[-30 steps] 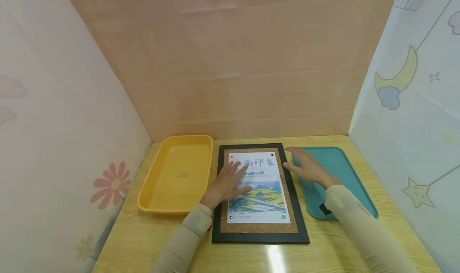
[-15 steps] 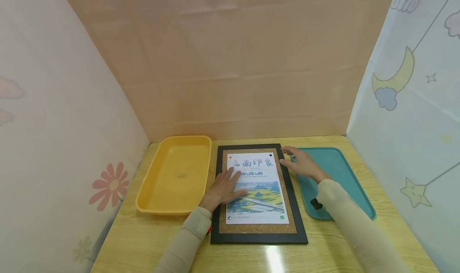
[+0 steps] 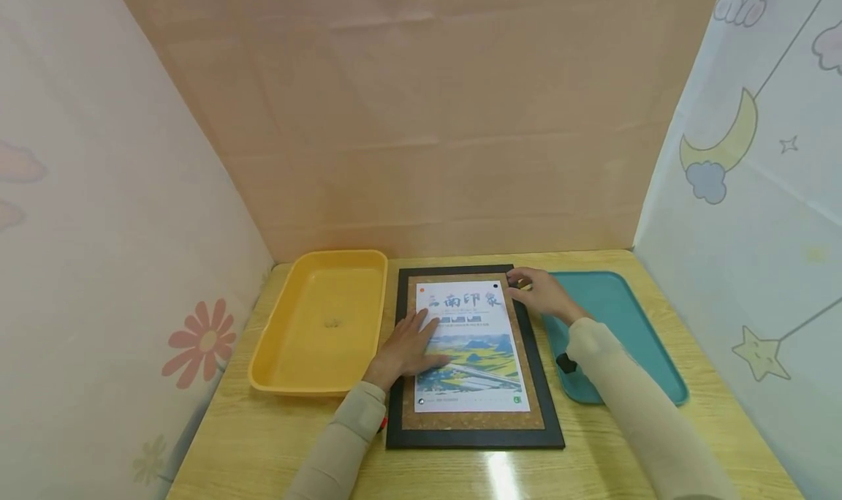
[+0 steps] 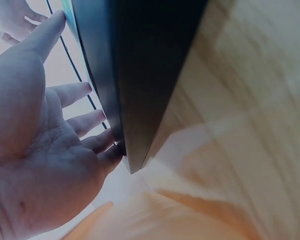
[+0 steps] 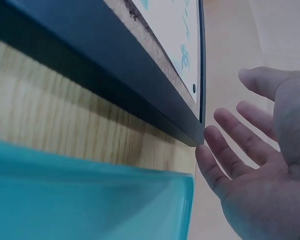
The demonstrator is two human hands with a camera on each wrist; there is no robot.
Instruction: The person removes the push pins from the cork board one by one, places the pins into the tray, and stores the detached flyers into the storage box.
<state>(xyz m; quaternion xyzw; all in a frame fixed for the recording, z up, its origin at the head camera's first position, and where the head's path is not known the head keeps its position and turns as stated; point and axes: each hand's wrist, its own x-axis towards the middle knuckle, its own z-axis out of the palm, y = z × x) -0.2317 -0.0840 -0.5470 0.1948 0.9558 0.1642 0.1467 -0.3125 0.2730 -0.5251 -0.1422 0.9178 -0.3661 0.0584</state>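
Note:
A cork board (image 3: 473, 421) in a black frame (image 3: 473, 438) lies on the table. A poster (image 3: 470, 401) with a landscape picture is on the cork, with an orange pin (image 3: 422, 290), a black pin (image 3: 495, 286), a green pin (image 3: 517, 399) and a dark-and-white pin (image 3: 422, 401) at its corners. My left hand (image 3: 406, 348) lies spread over the poster's left side, across the frame; in the left wrist view its fingertips meet the frame's side (image 4: 135, 100). At the far right corner, my right hand (image 3: 547, 295) has loosely bent fingers (image 5: 227, 147) at the frame's edge, thumb apart.
Left of the board stands a yellow tray (image 3: 263, 379). A teal tray (image 3: 631, 317) is close on the right, partly under the right forearm. A small red thing (image 3: 383, 425) shows beside the left sleeve. Fabric walls enclose the wooden table (image 3: 434, 478).
My right hand has moved left and its fingers have come onto the frame's far right corner. My left hand has shifted slightly toward me and left, uncovering more of the poster's lettering.

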